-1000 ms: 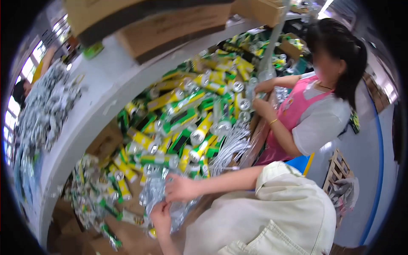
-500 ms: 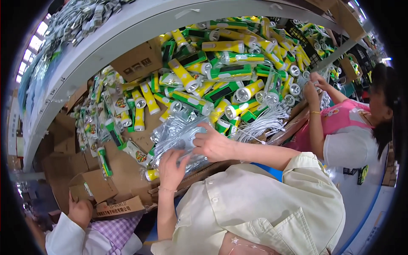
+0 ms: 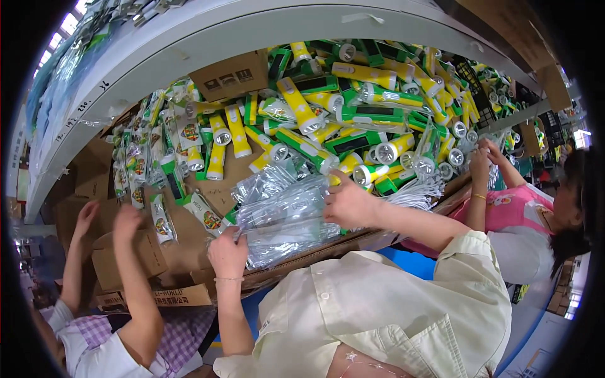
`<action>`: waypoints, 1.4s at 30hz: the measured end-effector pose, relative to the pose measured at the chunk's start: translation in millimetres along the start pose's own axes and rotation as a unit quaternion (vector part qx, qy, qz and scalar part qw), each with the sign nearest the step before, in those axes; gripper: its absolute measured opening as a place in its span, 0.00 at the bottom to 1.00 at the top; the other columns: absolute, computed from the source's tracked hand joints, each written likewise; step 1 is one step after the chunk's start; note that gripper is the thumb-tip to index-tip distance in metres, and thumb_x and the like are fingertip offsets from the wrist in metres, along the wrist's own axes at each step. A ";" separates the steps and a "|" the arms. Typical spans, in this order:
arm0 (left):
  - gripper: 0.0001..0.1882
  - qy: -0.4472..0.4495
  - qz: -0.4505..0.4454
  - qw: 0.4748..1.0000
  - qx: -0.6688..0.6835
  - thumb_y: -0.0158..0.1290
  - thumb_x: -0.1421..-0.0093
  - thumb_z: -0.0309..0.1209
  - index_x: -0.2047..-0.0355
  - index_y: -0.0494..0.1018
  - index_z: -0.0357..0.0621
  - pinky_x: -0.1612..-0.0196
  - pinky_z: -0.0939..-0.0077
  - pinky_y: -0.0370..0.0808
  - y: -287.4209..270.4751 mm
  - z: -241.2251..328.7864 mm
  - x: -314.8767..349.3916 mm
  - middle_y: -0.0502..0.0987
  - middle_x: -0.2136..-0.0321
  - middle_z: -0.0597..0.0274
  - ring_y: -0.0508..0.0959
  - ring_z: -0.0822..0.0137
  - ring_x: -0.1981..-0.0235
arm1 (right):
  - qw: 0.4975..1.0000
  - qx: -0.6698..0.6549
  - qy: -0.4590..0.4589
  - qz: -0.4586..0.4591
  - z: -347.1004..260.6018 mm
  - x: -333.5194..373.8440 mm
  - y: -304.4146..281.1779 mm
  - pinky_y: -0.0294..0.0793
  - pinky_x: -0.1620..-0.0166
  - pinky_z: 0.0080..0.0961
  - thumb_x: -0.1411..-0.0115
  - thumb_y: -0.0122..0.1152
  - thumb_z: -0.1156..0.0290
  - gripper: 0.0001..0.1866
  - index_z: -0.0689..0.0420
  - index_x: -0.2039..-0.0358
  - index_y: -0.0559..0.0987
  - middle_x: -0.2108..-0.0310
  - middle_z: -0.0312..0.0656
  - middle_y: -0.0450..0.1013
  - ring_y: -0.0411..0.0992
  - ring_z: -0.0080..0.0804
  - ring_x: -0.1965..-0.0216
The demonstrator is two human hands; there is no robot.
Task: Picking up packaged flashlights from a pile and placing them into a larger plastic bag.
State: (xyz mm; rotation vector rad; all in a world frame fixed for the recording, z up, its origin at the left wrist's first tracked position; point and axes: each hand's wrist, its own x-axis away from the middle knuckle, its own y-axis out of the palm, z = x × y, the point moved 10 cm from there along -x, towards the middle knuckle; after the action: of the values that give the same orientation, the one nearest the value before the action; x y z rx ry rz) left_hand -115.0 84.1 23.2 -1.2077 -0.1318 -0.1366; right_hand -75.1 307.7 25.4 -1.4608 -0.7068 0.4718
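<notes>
A heap of clear plastic bags (image 3: 280, 220) lies on the cardboard in front of me. At the heap's left edge my left hand (image 3: 228, 257) is closed, thumb and fingers pinching the side of a bag. My right hand (image 3: 354, 203) is closed at the opposite side, its fingers curled on the bag's right edge. Between the two hands the top bag lies stretched flat. Just beyond are many yellow and green flashlights (image 3: 394, 149), some loose and some in clear wrap. A bundle of white cables (image 3: 413, 196) lies right of my right hand.
Bagged flashlights (image 3: 138, 157) are piled at the left. A small cardboard box (image 3: 129, 258) stands near a co-worker's raised hands (image 3: 123, 217). At the right, another co-worker's hands (image 3: 485, 154) work by the pile. A white shelf edge (image 3: 208, 41) arches overhead.
My hands have moved apart, the left one leftward and the right one rightward, spreading the bag between them. The left co-worker's hands have risen above the box. The view has shifted somewhat.
</notes>
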 end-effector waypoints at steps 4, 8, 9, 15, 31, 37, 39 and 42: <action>0.10 0.004 0.028 0.998 0.060 0.55 0.51 0.34 0.76 0.78 0.39 0.69 0.63 0.75 8.4 -14.6 -0.6 0.76 0.80 0.45 0.78 0.48 0.75 | 0.908 -0.370 0.180 0.072 103.4 -23.7 -11.2 0.72 0.65 0.33 0.50 0.62 0.50 0.16 0.48 0.70 0.81 0.75 0.34 0.74 0.73 0.32 0.73; 0.12 0.023 0.072 0.991 0.109 0.59 0.52 0.35 0.79 0.77 0.36 0.75 0.65 0.72 4.2 14.0 1.7 0.75 0.84 0.47 0.77 0.50 0.80 | 0.919 0.034 0.299 0.254 157.8 -79.3 -56.5 0.73 0.69 0.27 0.51 0.62 0.49 0.24 0.57 0.65 0.79 0.66 0.39 0.74 0.74 0.32 0.67; 0.13 0.020 0.062 0.993 0.101 0.60 0.52 0.36 0.81 0.76 0.36 0.77 0.66 0.70 6.2 18.9 -0.2 0.74 0.85 0.48 0.76 0.50 0.82 | 0.920 0.032 0.297 0.253 157.5 -98.8 -49.7 0.73 0.69 0.27 0.51 0.62 0.49 0.24 0.57 0.65 0.79 0.66 0.39 0.74 0.74 0.32 0.67; 0.13 0.004 0.058 0.991 0.121 0.58 0.50 0.36 0.82 0.75 0.37 0.76 0.62 0.69 0.3 22.5 -0.9 0.73 0.84 0.47 0.73 0.46 0.81 | 0.932 0.112 0.334 -0.079 202.5 -143.6 26.5 0.74 0.66 0.28 0.54 0.62 0.51 0.25 0.57 0.61 0.78 0.66 0.41 0.76 0.75 0.34 0.63; 0.09 0.001 -0.004 0.963 0.268 0.55 0.48 0.29 0.70 0.78 0.35 0.79 0.73 0.67 27.6 32.5 6.4 0.72 0.87 0.57 0.72 0.66 0.85 | 0.867 -0.416 -0.087 0.259 -20.4 -18.8 -36.8 0.75 0.59 0.28 0.50 0.60 0.74 0.25 0.56 0.49 0.68 0.52 0.43 0.71 0.74 0.40 0.57; 0.10 0.083 0.033 0.915 0.393 0.54 0.46 0.27 0.67 0.77 0.32 0.79 0.79 0.66 21.1 37.9 14.4 0.73 0.86 0.62 0.70 0.79 0.82 | 0.959 -0.230 -0.018 0.165 -37.6 -24.2 -10.6 0.74 0.77 0.33 0.50 0.58 0.70 0.27 0.50 0.48 0.65 0.55 0.38 0.71 0.75 0.38 0.74; 0.10 0.160 0.076 0.906 0.384 0.51 0.45 0.24 0.65 0.77 0.32 0.81 0.82 0.64 5.4 48.2 18.6 0.74 0.83 0.68 0.69 0.81 0.83 | 0.969 -0.184 0.010 0.165 -36.7 -23.5 -16.0 0.73 0.78 0.33 0.49 0.55 0.71 0.22 0.55 0.52 0.67 0.62 0.42 0.72 0.75 0.39 0.74; 0.10 -0.039 -0.025 0.889 0.456 0.53 0.45 0.25 0.63 0.78 0.34 0.85 0.85 0.61 33.3 7.4 20.9 0.71 0.85 0.69 0.66 0.81 0.87 | 0.989 -0.114 0.041 0.081 -35.0 -26.5 -17.9 0.72 0.78 0.33 0.50 0.55 0.72 0.20 0.61 0.55 0.68 0.69 0.46 0.73 0.75 0.40 0.76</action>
State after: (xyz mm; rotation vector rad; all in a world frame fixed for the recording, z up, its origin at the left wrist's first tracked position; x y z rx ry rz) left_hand -88.9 101.9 -1.2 -0.2641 -0.2632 -0.0545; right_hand -72.4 262.8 40.3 -1.7518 -0.5930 0.4627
